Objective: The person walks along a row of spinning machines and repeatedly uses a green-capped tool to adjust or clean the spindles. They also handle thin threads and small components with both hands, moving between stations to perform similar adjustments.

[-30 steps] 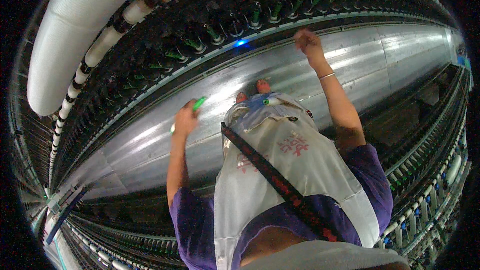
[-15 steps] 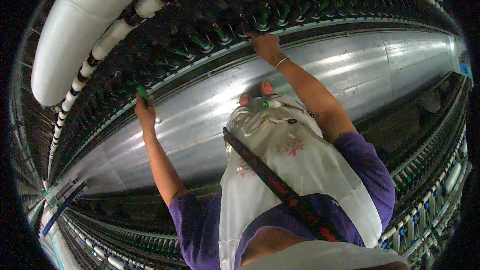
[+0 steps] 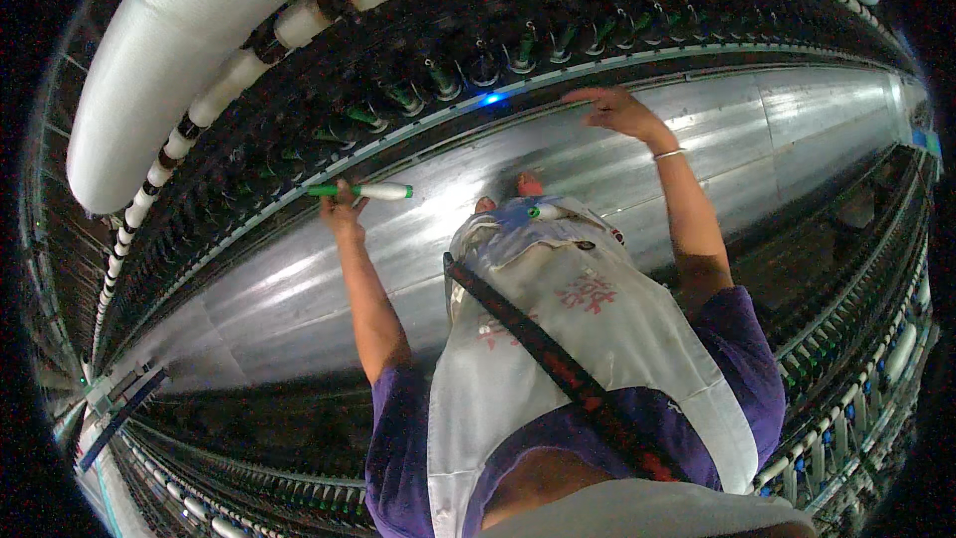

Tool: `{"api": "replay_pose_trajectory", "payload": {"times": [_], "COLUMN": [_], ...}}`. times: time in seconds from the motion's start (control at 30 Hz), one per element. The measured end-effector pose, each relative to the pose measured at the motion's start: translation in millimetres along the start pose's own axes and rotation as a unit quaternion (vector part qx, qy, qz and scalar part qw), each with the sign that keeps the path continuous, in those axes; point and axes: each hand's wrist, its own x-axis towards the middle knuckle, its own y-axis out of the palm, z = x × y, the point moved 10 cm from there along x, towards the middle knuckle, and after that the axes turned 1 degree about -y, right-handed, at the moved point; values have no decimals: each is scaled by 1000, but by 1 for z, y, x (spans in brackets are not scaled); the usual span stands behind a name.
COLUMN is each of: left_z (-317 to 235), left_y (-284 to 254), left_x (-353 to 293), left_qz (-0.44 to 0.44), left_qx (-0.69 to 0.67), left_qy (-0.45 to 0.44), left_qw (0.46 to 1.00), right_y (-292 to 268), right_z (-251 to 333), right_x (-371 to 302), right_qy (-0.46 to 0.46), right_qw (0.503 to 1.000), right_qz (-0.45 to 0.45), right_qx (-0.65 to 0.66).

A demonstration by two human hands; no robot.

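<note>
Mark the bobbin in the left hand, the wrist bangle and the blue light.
Bobbin [image 3: 378, 191]: head view, on its white wound part.
Wrist bangle [image 3: 670, 153]: head view, on its band.
Blue light [image 3: 492, 99]: head view, on its bright centre.

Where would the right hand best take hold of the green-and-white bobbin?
The bobbin is probably best pinched around its white section, right hand coming from the right: the left hand grips it near the middle, and the slim, nearly level white length juts rightward, uncovered.
</note>
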Motion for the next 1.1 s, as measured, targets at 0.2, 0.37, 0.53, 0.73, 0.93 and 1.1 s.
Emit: {"api": "replay_pose_trajectory", "payload": {"times": [0.2,0.37,0.53,0.73,0.93,1.1], "left_z": [-57,-68,-36,-56,-145,-149], "left_y": [-67,-70,-57,71,261,322], "left_x": [41,49,56,-52,-141,-100], "left_qz": [-26,20,-21,18,148,160], "left_qx": [5,154,3,100,89,370], "left_qy": [55,164,125,218,418,336], "left_qw": [998,974,992,971,892,851], "right_y": [65,73,64,-37,-61,-23], "right_z": [16,13,14,17,32,49], "right_x": [89,118,111,14,-4,-6], "right_qy": [-65,-6,31,-60,-138,27], "right_qw": [903,860,861,911,942,933], "right_qz": [-228,-286,-305,-302,-290,-123], "right_qx": [-358,-421,-406,-276,96,337]}}
